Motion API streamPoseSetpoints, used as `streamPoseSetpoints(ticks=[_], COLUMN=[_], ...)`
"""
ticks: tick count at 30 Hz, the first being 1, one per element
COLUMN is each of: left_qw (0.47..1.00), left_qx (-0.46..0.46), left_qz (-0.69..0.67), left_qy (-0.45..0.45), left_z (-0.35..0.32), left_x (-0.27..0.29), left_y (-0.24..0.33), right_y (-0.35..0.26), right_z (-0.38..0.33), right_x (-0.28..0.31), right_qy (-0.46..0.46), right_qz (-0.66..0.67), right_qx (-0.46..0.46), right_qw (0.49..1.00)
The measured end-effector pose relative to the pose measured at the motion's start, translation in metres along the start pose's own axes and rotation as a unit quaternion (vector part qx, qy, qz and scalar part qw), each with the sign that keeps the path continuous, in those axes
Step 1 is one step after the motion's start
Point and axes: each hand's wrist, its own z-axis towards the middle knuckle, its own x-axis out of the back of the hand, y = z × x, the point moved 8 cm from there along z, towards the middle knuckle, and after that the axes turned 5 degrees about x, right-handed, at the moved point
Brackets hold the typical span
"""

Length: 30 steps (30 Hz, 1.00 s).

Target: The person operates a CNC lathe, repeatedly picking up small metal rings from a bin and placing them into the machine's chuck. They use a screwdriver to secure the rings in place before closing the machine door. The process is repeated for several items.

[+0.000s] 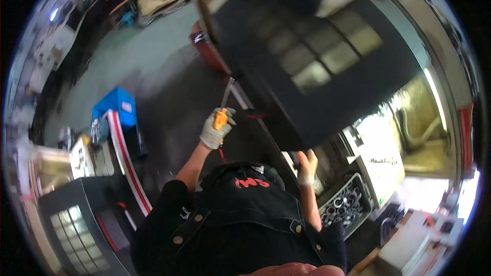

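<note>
Head view: left hand clamps an orange-handled tool, likely so its shaft points outward; whether the right hand grips, I cannot tell.

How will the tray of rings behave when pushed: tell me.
The tray is probably heavy for its size, heaped with metallic-looking rings. Those may slide and rattle, since they lie loose and jumbled. Its straight rim suggests stiff walls.
</note>
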Motion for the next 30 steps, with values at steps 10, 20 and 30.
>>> streamPoseSetpoints(ticks=[10,20,30], left_qw=[0.937,0.91,0.856], left_qx=[0.065,0.095,0.312], left_qz=[0.31,0.338,0.274], left_qy=[0.147,0.22,0.309], left_z=[-0.089,-0.185,-0.257], left_x=[0.119,0.202,0.278], left_y=[-0.038,-0.02,-0.059], right_y=[0.142,0.078,0.142], right_z=[-0.113,-0.014,0.005], right_x=[-0.049,-0.398,-0.607], right_qy=[0.09,-0.363,-0.469], right_qz=[0.274,0.179,0.207], right_qx=[-0.246,-0.259,-0.39], right_qw=[0.925,0.877,0.765])
